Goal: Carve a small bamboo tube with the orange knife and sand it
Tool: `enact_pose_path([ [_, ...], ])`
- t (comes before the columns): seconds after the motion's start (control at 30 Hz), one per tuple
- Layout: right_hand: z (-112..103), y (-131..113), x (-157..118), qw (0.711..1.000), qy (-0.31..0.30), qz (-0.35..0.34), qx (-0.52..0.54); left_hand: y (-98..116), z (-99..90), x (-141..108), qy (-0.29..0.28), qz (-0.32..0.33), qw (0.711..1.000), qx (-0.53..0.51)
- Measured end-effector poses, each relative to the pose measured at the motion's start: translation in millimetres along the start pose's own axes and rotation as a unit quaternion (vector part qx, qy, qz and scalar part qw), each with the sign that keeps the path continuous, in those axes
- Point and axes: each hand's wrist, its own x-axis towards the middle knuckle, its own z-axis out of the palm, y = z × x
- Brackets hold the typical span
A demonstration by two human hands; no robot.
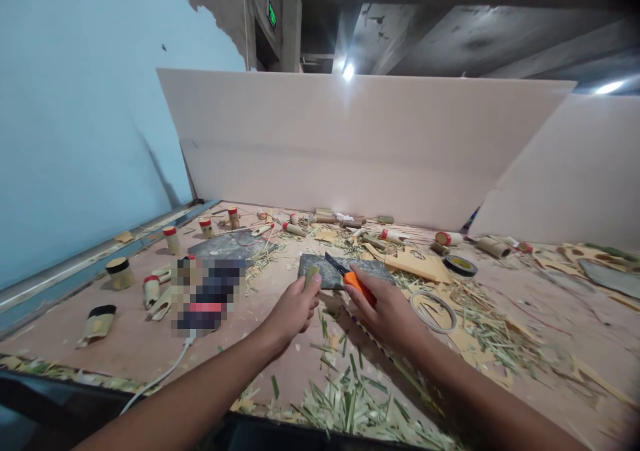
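Observation:
My left hand point(297, 304) is closed around a small greenish piece of bamboo point(313, 275), whose upper end shows above the thumb. In my right hand point(387, 304) is an orange-handled utility knife point(357, 285); its dark blade points up and to the left, apart from the bamboo. Both hands are at the near edge of a dark grey slab point(327, 274) lying on the table. Green and pale shavings point(350, 397) are scattered below the hands.
Short bamboo tubes with red or black ends point(120, 273) stand on the left, beside a blurred-out object with a white cable point(165, 381). On the right lie black tape point(460, 265), a pale ring point(433, 311) and yellow sheet scraps point(415, 264). A white board point(360, 151) closes off the back.

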Motion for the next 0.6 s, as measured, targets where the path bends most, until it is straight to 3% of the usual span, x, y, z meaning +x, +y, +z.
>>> enact_pose_path([
  [0.2, -4.5, -2.5, -0.1, 0.999, -0.016, 0.011, 0.038, 3.0, 0.1, -0.5, -0.006, -0.022, 1.0, -0.01],
  [0.6, -8.2, -12.8, -1.7, 0.994, -0.03, 0.034, 0.099, -2.9, -0.3, 0.4, -0.018, 0.008, 0.999, 0.045],
])
